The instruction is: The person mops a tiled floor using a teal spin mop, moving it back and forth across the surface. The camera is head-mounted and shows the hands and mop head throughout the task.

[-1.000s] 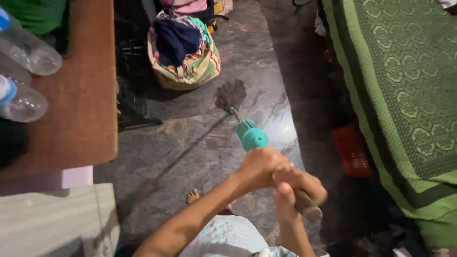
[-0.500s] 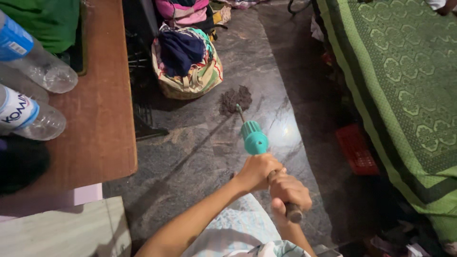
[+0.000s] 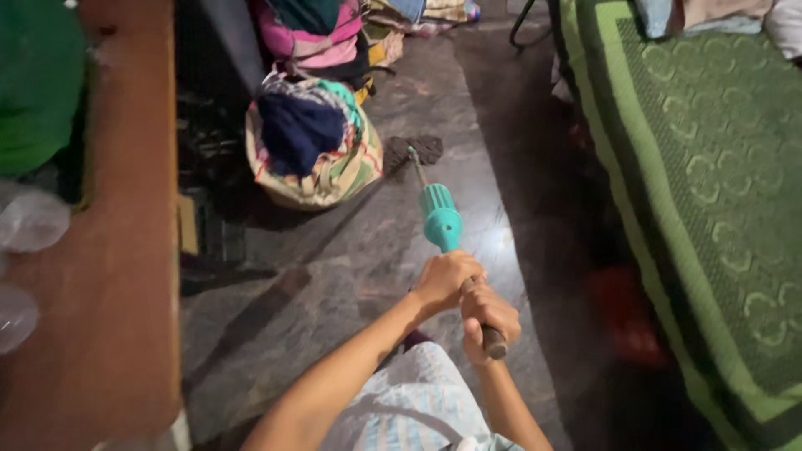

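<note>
Cloth bag (image 3: 313, 150) beside mop head (image 3: 418, 150) — perhaps touching

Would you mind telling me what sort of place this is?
Probably a room in a home, likely a bedroom: a bed under a green patterned cover, a bag stuffed with clothes on the stone floor, and a wooden table.

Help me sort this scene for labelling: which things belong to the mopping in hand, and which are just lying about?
In use:
left hand and right hand, both gripping the mop handle
mop head on the floor

Lying about:
cloth bag of clothes
clothes pile
wooden table with plastic bottles
green bedspread
</note>
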